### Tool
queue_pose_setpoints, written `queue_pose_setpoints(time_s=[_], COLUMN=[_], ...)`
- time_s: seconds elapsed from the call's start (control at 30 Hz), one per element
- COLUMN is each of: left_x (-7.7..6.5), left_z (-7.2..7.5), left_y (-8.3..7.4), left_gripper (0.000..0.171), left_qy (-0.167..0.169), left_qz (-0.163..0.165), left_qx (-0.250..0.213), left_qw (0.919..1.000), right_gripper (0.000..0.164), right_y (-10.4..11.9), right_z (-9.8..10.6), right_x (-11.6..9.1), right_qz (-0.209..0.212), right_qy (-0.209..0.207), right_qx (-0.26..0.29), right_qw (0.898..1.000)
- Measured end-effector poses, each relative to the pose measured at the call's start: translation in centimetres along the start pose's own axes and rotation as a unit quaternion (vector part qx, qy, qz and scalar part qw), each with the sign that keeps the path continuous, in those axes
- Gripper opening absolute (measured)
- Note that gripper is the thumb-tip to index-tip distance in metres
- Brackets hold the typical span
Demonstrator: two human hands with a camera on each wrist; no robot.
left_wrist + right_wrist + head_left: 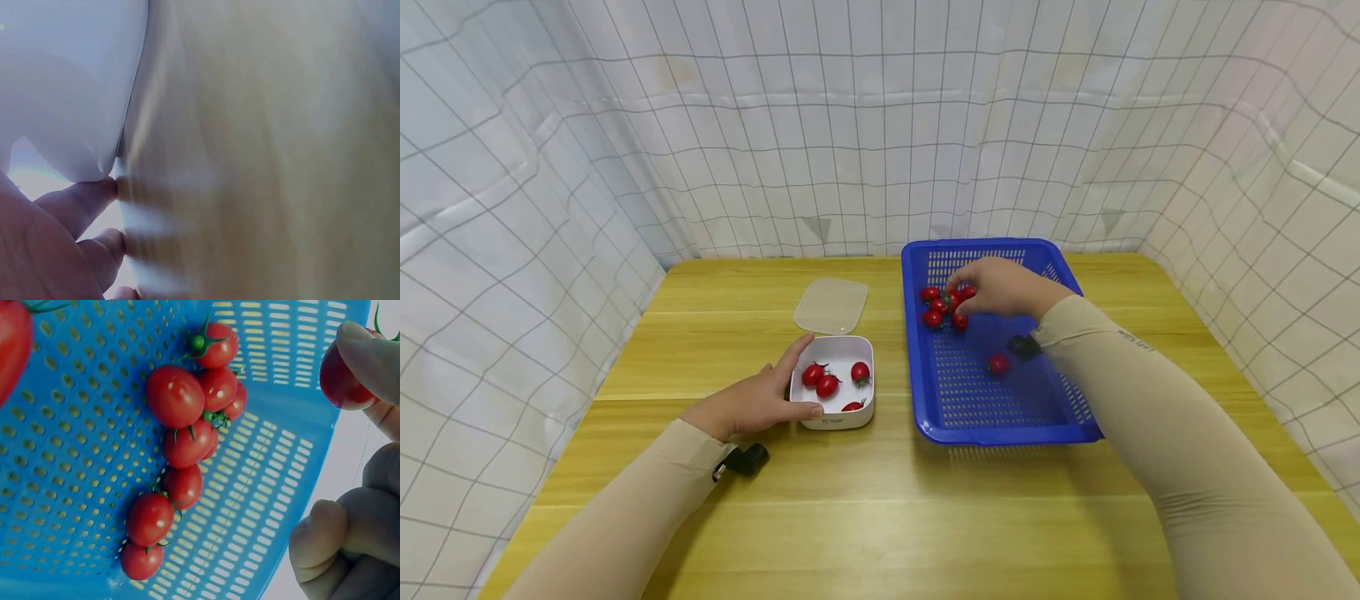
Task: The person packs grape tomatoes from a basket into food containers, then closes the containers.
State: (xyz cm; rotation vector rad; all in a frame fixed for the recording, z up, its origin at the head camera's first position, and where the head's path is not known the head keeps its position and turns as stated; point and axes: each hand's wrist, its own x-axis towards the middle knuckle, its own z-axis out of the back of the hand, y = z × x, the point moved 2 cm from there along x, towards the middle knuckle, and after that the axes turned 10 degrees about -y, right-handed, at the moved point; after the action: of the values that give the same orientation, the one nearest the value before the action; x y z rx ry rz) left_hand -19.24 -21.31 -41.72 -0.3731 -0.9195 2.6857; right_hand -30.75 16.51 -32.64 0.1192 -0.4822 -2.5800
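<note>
My left hand [756, 402] holds a small white box [842, 422], its thumb at the near side and its forefinger at the far left corner. Several cherry tomatoes [827, 386] lie inside the box. In the left wrist view, fingertips [100, 190] touch the box's smooth lower wall. My right hand [1003, 287] is over the blue basket [912, 358]. Its thumb and fingers pinch a cherry tomato [344, 378], plain in the right wrist view. More tomatoes [175, 397] cluster at the basket's left side, and a lone tomato [998, 364] lies nearer its middle.
A translucent lid [831, 306] lies flat on the wooden table [850, 525] behind the box. White checked curtains [880, 150] stand around the back and sides. The basket's raised rim separates its tomatoes from the box on the left.
</note>
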Motion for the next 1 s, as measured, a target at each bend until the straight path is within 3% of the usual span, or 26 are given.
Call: queue_pose_setpoints(time_s=[1.0], left_x=[0.0], left_z=[-0.2], left_y=[0.2], left_gripper=[0.113], left_qy=[-0.003], left_qz=[0.003], left_qx=[0.005], left_qw=[1.0000], right_gripper=[0.040], right_y=[2.9], right_z=[-0.4], right_x=[0.2], right_qz=[0.009], right_qy=[0.021], right_qx=[0.002], right_qw=[1.000])
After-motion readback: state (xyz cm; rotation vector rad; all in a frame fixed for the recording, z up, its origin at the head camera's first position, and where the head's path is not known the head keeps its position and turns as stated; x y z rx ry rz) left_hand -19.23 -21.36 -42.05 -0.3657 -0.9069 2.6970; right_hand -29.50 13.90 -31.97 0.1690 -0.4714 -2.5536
